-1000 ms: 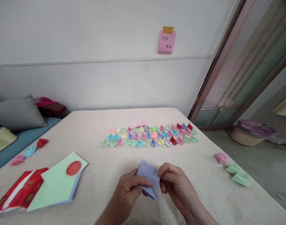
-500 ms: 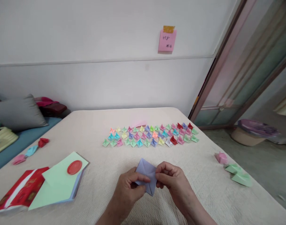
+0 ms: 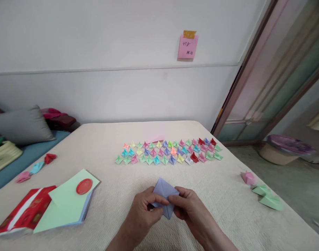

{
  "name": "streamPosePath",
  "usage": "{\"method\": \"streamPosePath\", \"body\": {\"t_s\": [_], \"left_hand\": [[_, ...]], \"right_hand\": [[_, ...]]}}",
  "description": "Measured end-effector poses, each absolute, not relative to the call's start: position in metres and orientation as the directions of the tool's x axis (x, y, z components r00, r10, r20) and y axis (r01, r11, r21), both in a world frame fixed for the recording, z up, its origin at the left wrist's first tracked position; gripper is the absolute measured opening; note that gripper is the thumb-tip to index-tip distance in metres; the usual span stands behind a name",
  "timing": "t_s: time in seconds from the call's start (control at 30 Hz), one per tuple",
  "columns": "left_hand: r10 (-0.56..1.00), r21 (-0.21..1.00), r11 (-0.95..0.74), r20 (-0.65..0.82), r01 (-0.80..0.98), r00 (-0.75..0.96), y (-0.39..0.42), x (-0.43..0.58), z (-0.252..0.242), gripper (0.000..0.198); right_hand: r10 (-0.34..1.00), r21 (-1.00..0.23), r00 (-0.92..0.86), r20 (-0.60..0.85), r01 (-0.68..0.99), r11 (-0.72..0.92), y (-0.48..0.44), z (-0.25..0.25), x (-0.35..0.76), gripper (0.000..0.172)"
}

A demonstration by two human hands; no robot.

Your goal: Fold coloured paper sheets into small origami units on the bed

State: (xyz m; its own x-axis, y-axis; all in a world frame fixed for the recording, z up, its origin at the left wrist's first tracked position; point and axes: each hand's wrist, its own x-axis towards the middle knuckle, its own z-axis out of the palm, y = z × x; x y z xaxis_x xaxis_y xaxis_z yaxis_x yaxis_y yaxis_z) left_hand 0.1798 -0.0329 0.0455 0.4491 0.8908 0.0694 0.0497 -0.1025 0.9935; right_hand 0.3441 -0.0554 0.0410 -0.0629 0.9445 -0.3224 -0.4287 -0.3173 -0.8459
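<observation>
A lavender sheet of origami paper (image 3: 164, 188), folded into a small diamond with creases meeting near its middle, is held above the cloth-covered table. My left hand (image 3: 146, 209) is closed on its left side, thumb and forefinger pinching the lower left part. On the right side, my right hand (image 3: 187, 207) pinches the paper, its thumb on top near the centre and fingers beneath. Beyond the hands, several rows of small folded paper pieces (image 3: 164, 151) in many colours stand on the table.
At left lie a stack of coloured paper (image 3: 68, 205), a red round lid (image 3: 84, 186) on it, and a red packet (image 3: 26, 211). Folded pieces (image 3: 37, 167) sit near the left edge. Pink (image 3: 248, 177) and green (image 3: 270, 200) paper pieces lie near the right edge.
My right thumb has moved left and inward, from the paper's right edge to near its centre. The right flap now lies spread out to a point. My left hand keeps its hold.
</observation>
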Motion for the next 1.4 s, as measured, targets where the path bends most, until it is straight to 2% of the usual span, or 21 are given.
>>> {"method": "streamPosePath", "body": {"t_s": [0.27, 0.4, 0.47, 0.63, 0.77, 1.0, 1.2, 1.4], "left_hand": [[0.879, 0.992, -0.117, 0.079, 0.051, 0.471, -0.031, 0.180, 0.045, 0.022], [0.886, 0.999, -0.002, 0.021, -0.041, 0.463, -0.032, 0.181, 0.046, 0.016], [0.897, 0.988, 0.056, 0.015, -0.146, 0.442, -0.032, 0.182, 0.045, 0.021], [0.940, 0.939, 0.139, -0.026, -0.314, 0.340, -0.029, 0.188, 0.040, 0.052], [0.966, 0.913, 0.180, -0.094, -0.366, 0.240, -0.029, 0.191, 0.038, 0.047], [0.983, 0.937, 0.122, -0.070, -0.328, 0.168, -0.033, 0.188, 0.043, 0.038], [0.986, 0.936, 0.132, -0.090, -0.326, 0.141, -0.035, 0.190, 0.048, 0.038], [0.996, 0.969, 0.050, -0.031, -0.241, 0.083, -0.032, 0.192, 0.045, 0.039]], "right_hand": [[0.942, -0.813, -0.038, -0.333, -0.495, -0.307, -0.054, 0.041, 0.336, 0.018], [0.946, -0.830, -0.033, -0.324, -0.470, -0.300, -0.053, 0.041, 0.335, 0.020], [0.947, -0.843, -0.017, -0.320, -0.451, -0.293, -0.054, 0.040, 0.336, 0.019], [0.964, -0.894, 0.034, -0.263, -0.383, -0.230, -0.054, 0.036, 0.338, 0.020], [0.965, -0.914, 0.077, -0.249, -0.347, -0.208, -0.053, 0.034, 0.336, 0.021], [0.968, -0.921, 0.105, -0.229, -0.345, -0.181, -0.054, 0.037, 0.333, 0.025], [0.965, -0.934, 0.122, -0.230, -0.307, -0.184, -0.054, 0.037, 0.332, 0.024], [0.969, -0.948, 0.137, -0.204, -0.274, -0.161, -0.053, 0.034, 0.331, 0.023]]}}
